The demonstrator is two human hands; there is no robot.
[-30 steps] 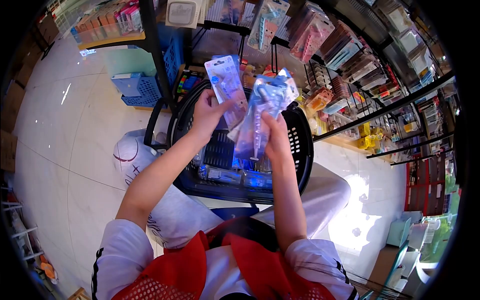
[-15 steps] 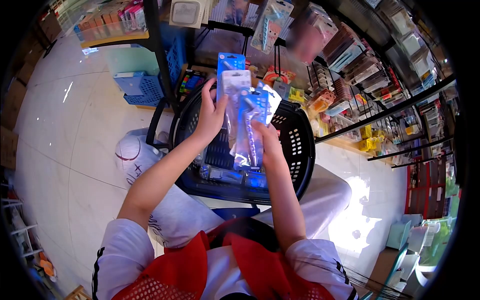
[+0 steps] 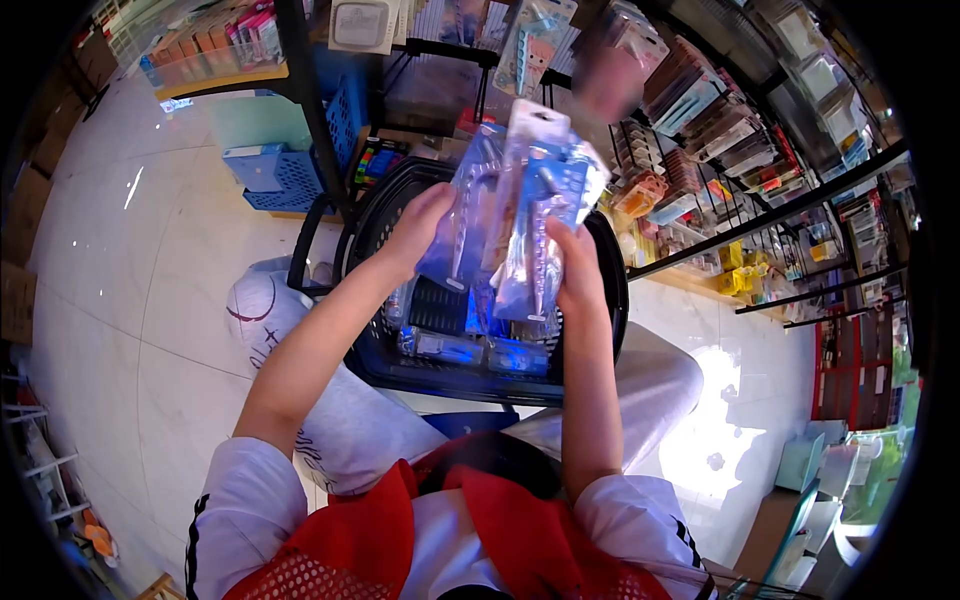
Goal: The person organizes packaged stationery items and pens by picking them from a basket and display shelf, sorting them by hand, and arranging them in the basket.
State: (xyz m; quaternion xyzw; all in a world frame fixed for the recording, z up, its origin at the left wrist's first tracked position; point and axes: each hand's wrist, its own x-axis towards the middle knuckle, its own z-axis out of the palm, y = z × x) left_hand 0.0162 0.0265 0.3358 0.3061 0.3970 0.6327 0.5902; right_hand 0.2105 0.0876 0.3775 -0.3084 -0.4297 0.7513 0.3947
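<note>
My left hand grips the left edge of a blue blister pack, which has a slim, slanted item behind its clear plastic. Held in my right hand, thumb on the front, is a fanned bunch of blister packs with blue and white cards. A taller white card with a hanging hole tops the bunch. The two lots overlap in the middle, so the fingers behind them are hidden. Below both hands is a black shopping basket, where several blue-and-clear packages lie on the bottom.
Shelves with hanging packs rise ahead and to the right behind a black rail. A blue perforated basket stands at the left, beside a black post. My knees flank the shopping basket on the tiled floor.
The packs have spread apart: the rear blue one has moved down with my left hand. The bunch in my right hand has shifted right and tilted, and more of the basket's contents show.
</note>
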